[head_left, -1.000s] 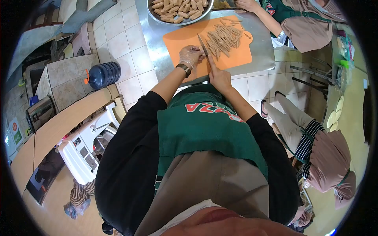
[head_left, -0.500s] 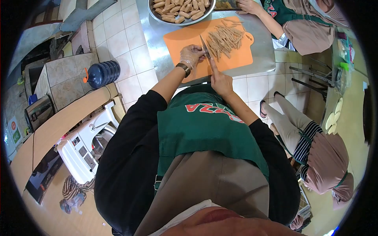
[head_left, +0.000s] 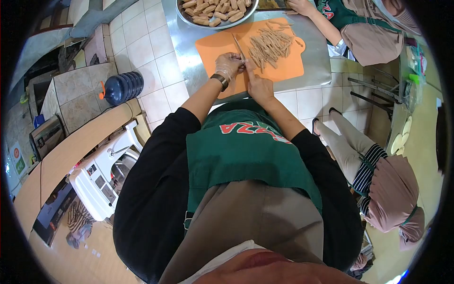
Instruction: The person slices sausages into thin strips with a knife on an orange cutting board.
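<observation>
Curling over the board, your gloved left hand sits beside the knife, what it pinches unclear; your apron shows red "ZZA"; your right hand grips the knife, forefinger extended; strips lie rightward on the board, then a co-worker's apron.

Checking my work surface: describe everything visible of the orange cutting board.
The cutting board is thin, orange and plastic-looking, with a slotted tab at its right end. It lies on the metal table. Tan sticks rest on its right half; the left hand and knife are over its left half, contact unclear.
</observation>
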The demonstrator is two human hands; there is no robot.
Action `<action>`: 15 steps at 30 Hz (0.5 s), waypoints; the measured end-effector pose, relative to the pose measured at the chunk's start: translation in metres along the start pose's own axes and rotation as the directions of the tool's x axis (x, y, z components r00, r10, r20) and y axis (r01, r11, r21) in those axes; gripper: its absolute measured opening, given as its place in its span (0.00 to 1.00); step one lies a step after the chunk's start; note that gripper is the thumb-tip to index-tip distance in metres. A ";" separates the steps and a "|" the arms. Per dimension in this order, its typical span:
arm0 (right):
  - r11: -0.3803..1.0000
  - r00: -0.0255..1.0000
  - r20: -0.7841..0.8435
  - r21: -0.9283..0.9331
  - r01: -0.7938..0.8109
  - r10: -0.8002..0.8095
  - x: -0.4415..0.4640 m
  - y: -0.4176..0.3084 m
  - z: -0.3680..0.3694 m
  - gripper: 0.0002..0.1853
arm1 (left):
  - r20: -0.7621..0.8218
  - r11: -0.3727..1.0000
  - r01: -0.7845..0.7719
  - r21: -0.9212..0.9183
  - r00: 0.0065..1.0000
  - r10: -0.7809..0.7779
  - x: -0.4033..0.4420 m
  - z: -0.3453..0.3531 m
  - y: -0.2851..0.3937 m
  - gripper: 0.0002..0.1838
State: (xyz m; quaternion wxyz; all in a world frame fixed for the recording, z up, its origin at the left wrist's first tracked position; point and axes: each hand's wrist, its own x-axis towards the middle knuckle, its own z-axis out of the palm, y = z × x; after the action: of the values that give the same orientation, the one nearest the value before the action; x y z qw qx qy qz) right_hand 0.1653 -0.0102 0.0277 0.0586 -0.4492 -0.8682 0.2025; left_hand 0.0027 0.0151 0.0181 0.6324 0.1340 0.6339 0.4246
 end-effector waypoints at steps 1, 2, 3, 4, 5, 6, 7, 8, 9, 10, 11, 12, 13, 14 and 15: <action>1.000 1.000 0.003 -0.013 -0.009 0.009 -0.001 -0.001 0.001 0.41 | -0.001 1.000 -0.007 0.028 1.000 0.007 -0.003 0.001 0.002 0.10; 0.999 1.000 0.005 -0.027 -0.018 0.018 -0.002 -0.002 0.001 0.41 | -0.003 0.998 -0.015 0.057 1.000 0.015 -0.005 0.001 0.005 0.10; 1.000 1.000 0.004 -0.027 -0.016 0.016 -0.007 -0.002 0.001 0.41 | -0.004 0.998 -0.017 0.056 1.000 0.017 -0.005 0.001 0.003 0.10; 0.999 0.999 0.033 -0.014 -0.035 0.036 -0.016 -0.002 -0.001 0.41 | -0.014 0.998 -0.028 0.049 0.999 0.029 -0.004 0.002 0.001 0.11; 0.998 0.996 0.064 -0.003 -0.055 0.055 -0.025 -0.002 -0.003 0.41 | -0.023 0.998 -0.040 0.041 0.999 0.041 -0.003 0.002 -0.001 0.11; 0.999 0.997 0.062 -0.006 -0.053 0.053 -0.034 -0.001 -0.007 0.41 | -0.022 0.998 -0.043 0.039 0.999 0.044 -0.004 0.001 0.000 0.11; 0.998 0.997 0.054 0.038 -0.059 0.057 -0.043 0.000 -0.011 0.41 | -0.045 0.995 -0.073 0.073 0.996 0.077 -0.006 0.001 0.001 0.09; 0.995 0.997 0.048 0.081 -0.064 0.061 -0.049 0.001 -0.013 0.41 | -0.067 0.989 -0.101 0.108 0.992 0.109 -0.008 0.000 0.000 0.08; 0.995 0.997 0.049 0.077 -0.062 0.058 -0.049 0.001 -0.017 0.41 | -0.068 0.989 -0.103 0.103 0.992 0.110 -0.009 -0.003 0.000 0.08; 0.993 0.991 0.103 0.075 -0.094 0.086 -0.049 0.001 -0.021 0.41 | -0.107 0.979 -0.078 0.189 0.989 0.099 -0.011 -0.007 0.000 0.09; 0.989 0.981 0.155 0.073 -0.126 0.114 -0.048 0.000 -0.024 0.41 | -0.147 0.961 -0.049 0.274 0.985 0.092 -0.012 -0.010 0.000 0.10; 0.989 0.982 0.153 0.072 -0.125 0.113 -0.047 0.000 -0.023 0.41 | -0.146 0.960 -0.051 0.274 0.985 0.094 -0.013 -0.013 -0.002 0.10; 0.990 0.988 0.118 0.087 -0.110 0.100 -0.046 0.000 -0.022 0.42 | -0.149 0.910 -0.130 0.393 0.968 0.203 -0.014 -0.015 -0.004 0.11; 0.990 0.993 0.083 0.101 -0.095 0.087 -0.046 0.000 -0.021 0.42 | -0.139 0.838 -0.200 0.507 0.941 0.308 -0.015 -0.016 -0.005 0.12; 0.990 0.993 0.083 0.102 -0.096 0.088 -0.044 -0.002 -0.021 0.42 | -0.138 0.838 -0.200 0.508 0.941 0.308 -0.015 -0.015 -0.005 0.12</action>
State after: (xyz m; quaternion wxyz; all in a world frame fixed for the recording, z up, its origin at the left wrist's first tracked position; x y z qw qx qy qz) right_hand 0.1963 -0.0404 0.0513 0.0388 -0.4766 -0.8364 0.2680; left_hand -0.0068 -0.0036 0.0225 0.4437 0.3255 0.7608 0.3439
